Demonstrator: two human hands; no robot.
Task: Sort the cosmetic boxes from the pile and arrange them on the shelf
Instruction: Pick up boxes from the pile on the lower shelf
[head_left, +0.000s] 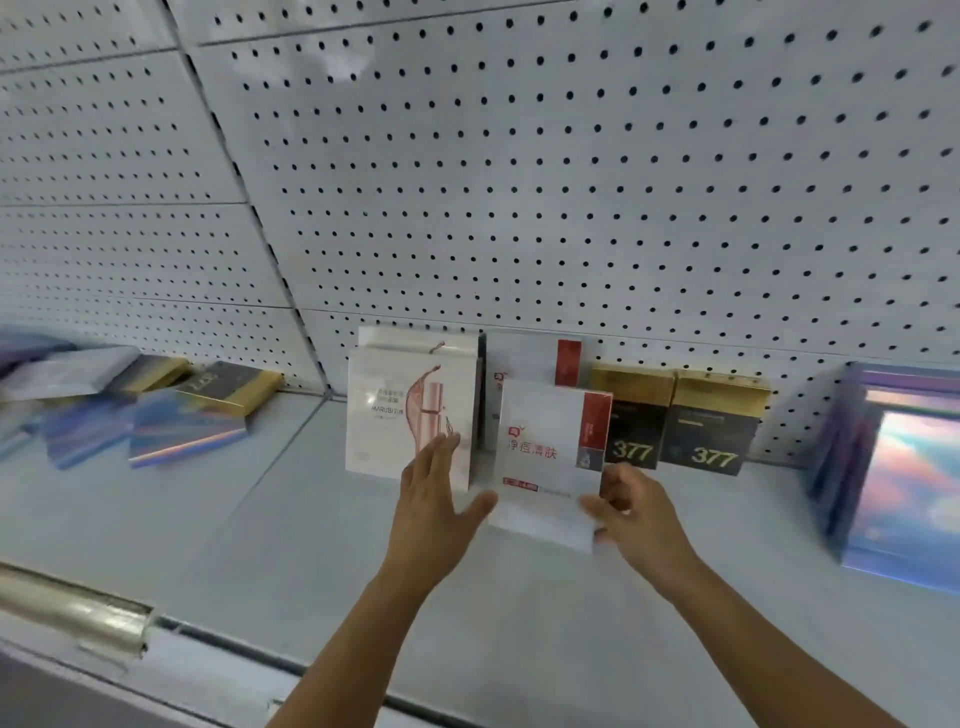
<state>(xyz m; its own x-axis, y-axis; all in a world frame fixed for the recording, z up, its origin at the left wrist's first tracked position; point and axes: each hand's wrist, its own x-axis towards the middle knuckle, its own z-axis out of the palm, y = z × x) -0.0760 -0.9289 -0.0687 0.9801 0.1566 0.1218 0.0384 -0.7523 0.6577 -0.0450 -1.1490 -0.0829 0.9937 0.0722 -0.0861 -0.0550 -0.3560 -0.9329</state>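
Observation:
A white box with red lettering and a red corner (548, 457) stands tilted on the grey shelf (260, 519). My right hand (631, 512) pinches its lower right corner. My left hand (434, 493) is spread with straight fingers, its thumb touching the box's lower left edge and its fingertips against a white box with a pink bottle print (400, 415). Behind the held box stands a matching white and red box (530, 364). Two black and gold "377" boxes (675, 421) stand upright to the right.
A loose pile of holographic, gold and dark boxes (156, 410) lies at the left of the shelf. Large holographic boxes (898, 467) stand at the right. A perforated white back panel (519, 182) rises behind, and a metal rail (72, 608) runs along the front edge.

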